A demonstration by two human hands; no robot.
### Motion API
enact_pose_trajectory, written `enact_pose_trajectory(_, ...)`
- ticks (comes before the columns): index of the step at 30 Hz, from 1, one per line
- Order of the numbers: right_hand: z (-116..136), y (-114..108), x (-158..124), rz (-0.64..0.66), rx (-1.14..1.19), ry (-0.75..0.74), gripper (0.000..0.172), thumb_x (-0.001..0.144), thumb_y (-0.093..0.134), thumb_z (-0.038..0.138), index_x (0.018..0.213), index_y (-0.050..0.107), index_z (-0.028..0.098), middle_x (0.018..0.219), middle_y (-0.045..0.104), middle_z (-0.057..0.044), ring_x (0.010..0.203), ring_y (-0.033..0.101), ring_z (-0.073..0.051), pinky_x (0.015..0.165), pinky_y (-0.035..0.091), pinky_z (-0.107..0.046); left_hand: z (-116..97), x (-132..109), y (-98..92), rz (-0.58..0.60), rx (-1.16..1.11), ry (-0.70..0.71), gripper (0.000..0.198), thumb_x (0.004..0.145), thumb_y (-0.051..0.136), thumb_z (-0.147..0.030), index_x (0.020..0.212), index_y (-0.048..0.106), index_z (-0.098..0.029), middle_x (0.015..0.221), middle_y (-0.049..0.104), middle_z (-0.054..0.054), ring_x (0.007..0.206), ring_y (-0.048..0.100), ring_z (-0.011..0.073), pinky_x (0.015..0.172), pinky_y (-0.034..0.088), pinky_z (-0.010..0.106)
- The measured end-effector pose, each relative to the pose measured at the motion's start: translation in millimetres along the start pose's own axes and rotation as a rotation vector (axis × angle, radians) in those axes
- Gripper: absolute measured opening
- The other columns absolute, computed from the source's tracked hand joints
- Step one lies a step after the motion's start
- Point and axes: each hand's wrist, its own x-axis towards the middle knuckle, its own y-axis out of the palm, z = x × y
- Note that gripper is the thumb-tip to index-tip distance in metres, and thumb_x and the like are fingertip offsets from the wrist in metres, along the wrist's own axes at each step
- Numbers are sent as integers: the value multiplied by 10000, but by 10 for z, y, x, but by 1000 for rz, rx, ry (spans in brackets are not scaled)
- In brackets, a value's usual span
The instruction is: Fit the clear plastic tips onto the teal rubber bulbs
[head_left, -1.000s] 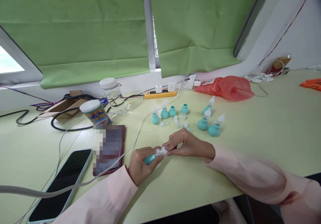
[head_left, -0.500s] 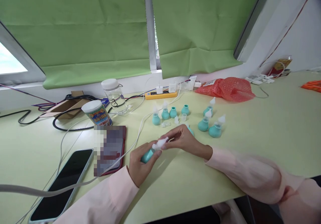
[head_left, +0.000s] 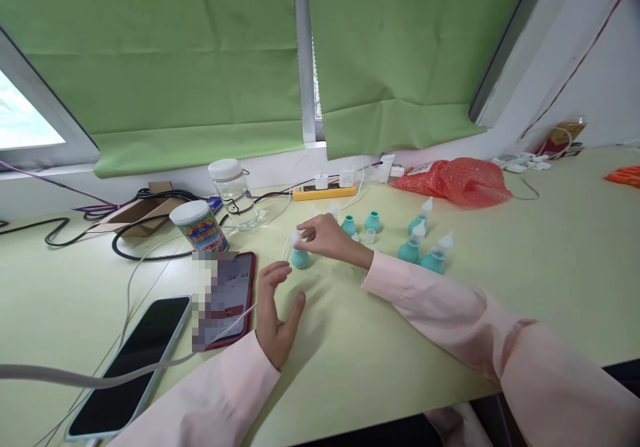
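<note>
My left hand (head_left: 277, 313) is open above the table, fingers and thumb apart, with nothing between them. Beyond it, my right hand (head_left: 325, 237) pinches the white tip of a teal bulb (head_left: 300, 258) that stands upright on the table. Behind and right of that hand are two teal bulbs without tips (head_left: 373, 221) and a small clear cup (head_left: 370, 236). Further right stand three teal bulbs with white tips (head_left: 433, 260). Two tiny clear rings (head_left: 351, 271) lie in front of my right wrist. My right hand partly hides other small parts.
At the left lie a black-screened phone (head_left: 133, 367) and a red-cased phone (head_left: 233, 300), crossed by a white cable. Behind them are a labelled can (head_left: 200, 228), a clear bottle (head_left: 237, 200) and a cardboard box (head_left: 135, 213). A yellow power strip (head_left: 324, 193) and red bubble wrap (head_left: 460, 181) lie at the back.
The teal bulb has gone from my left hand to the table, further back and upright. My left hand has opened. My right hand has moved back and left to the bulb's tip.
</note>
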Motion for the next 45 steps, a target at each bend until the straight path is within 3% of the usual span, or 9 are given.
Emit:
enact_pose_trajectory(8, -180, -276, -279, 240, -582, -31, 208, 694, 525, 249, 859, 610, 155, 791, 629, -61, 764, 560, -196, 617, 365, -257, -63, -7, -8, 107, 44, 44, 193, 744, 458, -119, 923, 448, -190, 1004, 446, 81, 980, 443, 200, 830, 370, 371)
enact_pose_trajectory(12, -371, -148, -375, 302, -646, -44, 198, 687, 496, 140, 860, 593, 127, 830, 604, -102, 779, 549, -218, 576, 341, -256, -118, -6, -9, 236, 97, 107, 117, 750, 442, -121, 844, 485, -174, 877, 501, 68, 838, 495, 179, 727, 409, 322)
enact_pose_trajectory(16, -346, -155, -426, 298, -672, -51, 175, 723, 450, 143, 833, 583, 113, 801, 588, -117, 749, 543, -228, 542, 327, -264, -92, -10, 10, 300, 68, -57, 84, 766, 445, -176, 828, 502, -171, 734, 526, 32, 671, 504, 135, 605, 425, 262)
enact_pose_trajectory(21, 18, -220, -722, 212, -522, -291, 213, 767, 446, 257, 928, 551, 166, 839, 577, -68, 750, 525, -182, 591, 339, -271, -55, 8, 56, 339, -241, -495, 300, 712, 548, -297, 969, 463, -167, 715, 574, 21, 629, 550, 130, 518, 461, 232)
enact_pose_trajectory(24, 189, -191, -897, 151, -443, -464, 198, 792, 414, 248, 904, 558, 169, 797, 582, -54, 702, 517, -163, 598, 337, -280, -56, 36, 73, 350, -407, -622, 320, 654, 610, -318, 887, 507, -125, 672, 618, 41, 612, 578, 141, 570, 489, 264)
enact_pose_trajectory(29, 57, -369, -772, 225, -307, -391, 333, 713, 544, 337, 983, 539, 142, 792, 606, -48, 733, 534, -160, 662, 370, -275, -10, 65, 61, 231, -420, -695, 339, 598, 667, -271, 863, 516, -124, 657, 647, 40, 559, 584, 133, 544, 490, 263)
enact_pose_trajectory(33, -247, -494, -626, 399, -448, -218, 199, 636, 600, 199, 828, 610, 151, 766, 613, -50, 750, 543, -182, 643, 371, -275, 16, 70, 62, 257, -368, -708, 292, 527, 708, -205, 767, 570, -111, 823, 655, 98, 729, 601, 178, 627, 489, 272)
enact_pose_trajectory(37, -387, -425, -611, 522, -455, -199, 180, 632, 493, 24, 637, 633, 137, 651, 616, -49, 654, 549, -149, 581, 376, -244, 8, 75, 73, 274, -312, -690, 228, 517, 704, -184, 711, 610, -112, 801, 650, 88, 728, 595, 181, 642, 479, 271)
enact_pose_trajectory(45, 4, -354, -700, 280, 190, -261, 131, 688, 541, 140, 754, 652, 160, 731, 660, -25, 644, 597, -110, 615, 466, -214, 42, 68, 60, 204, -336, -681, 267, 482, 722, -188, 723, 626, -124, 719, 640, 54, 672, 589, 170, 595, 486, 268)
